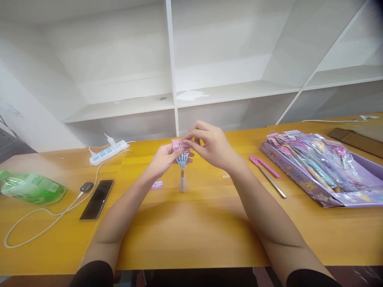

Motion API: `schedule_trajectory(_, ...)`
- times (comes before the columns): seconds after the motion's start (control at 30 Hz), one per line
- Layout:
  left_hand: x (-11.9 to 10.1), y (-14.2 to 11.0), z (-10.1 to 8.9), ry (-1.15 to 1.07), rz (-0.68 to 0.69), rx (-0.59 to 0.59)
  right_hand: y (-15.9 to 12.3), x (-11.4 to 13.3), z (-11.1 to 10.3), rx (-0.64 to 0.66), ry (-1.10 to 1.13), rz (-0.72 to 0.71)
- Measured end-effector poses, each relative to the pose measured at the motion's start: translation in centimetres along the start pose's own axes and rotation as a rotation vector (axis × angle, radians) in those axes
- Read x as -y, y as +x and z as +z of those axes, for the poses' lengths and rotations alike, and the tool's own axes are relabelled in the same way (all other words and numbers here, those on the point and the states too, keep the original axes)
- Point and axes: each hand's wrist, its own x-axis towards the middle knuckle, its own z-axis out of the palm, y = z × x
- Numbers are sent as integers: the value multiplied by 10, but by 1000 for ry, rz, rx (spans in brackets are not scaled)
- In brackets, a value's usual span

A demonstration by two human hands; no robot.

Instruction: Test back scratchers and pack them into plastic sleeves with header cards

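Both my hands meet above the middle of the yellow table (191, 235). My left hand (163, 159) is closed on a small blue pen (182, 175) topped with a skeleton-hand shape, which hangs down below my fingers. My right hand (209, 145) pinches a small pink packet or card (177, 144) at the pen's top. A small pink-and-white sticker (156, 184) lies on the table just left of the pen.
A pink-handled metal tool (267, 175) lies to the right, beside a purple tray of wrapped stationery (323, 169). At left are a black phone (97, 199), a white power strip (109, 152) with cable, a small dark charger (86, 186) and a green pouch (31, 187). White shelves stand behind.
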Motion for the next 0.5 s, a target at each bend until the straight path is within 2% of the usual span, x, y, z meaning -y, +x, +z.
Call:
schedule_trajectory(0.27, -1, 0, -9, 53, 58, 55, -5, -6, -2, 141, -115, -122)
schedule_trajectory(0.5, -4, -2, -13, 132, 114, 100, -6, 1, -7, 193, -255, -163)
